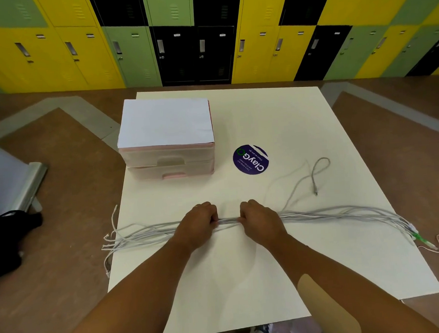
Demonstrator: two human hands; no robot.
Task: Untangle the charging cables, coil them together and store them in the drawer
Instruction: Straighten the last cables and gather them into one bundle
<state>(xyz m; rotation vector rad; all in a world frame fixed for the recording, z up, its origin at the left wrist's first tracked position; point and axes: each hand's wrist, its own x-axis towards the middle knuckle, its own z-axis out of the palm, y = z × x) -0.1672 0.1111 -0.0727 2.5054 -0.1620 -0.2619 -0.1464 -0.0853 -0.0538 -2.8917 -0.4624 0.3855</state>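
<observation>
Judging by how things lay, the untangling looked mostly done. The charging cables (pixel 330 211) ran as one roughly parallel grey-white bundle from left to right across the near half of the white table (pixel 244 279). Their plug ends (pixel 110 240) fanned out past the table's left edge. The opposite ends (pixel 418 236), a couple of them marked green, trailed over the right edge. One stray cable (pixel 315 171) had not joined the rest: it wandered off behind the bundle on the right and lay in a loose loop, not far from the round purple ClayGo sticker (pixel 250 159).

No coil had been formed yet. The small two-drawer unit (pixel 167 153) stood at the far left of the table, well apart from the cables. Its upper drawer (pixel 168 161) and lower drawer (pixel 174 174) were both shut. Gathering in the stray, coiling the lot and storing it all seemed to remain.

Both hands sat at the middle of the bundle, backs up and near each other, with only a short stretch of cable showing between them. The left hand (pixel 198 224) had its fingers curled down round the bundle and clasped it against the tabletop. The right hand (pixel 260 221) gripped the same strands just beside it in the same way. The forearms reached forward from the near edge of the table and converged on that spot. The wrists were low and fairly straight, a pose that would suit either drawing the strands together or starting a first fold.
</observation>
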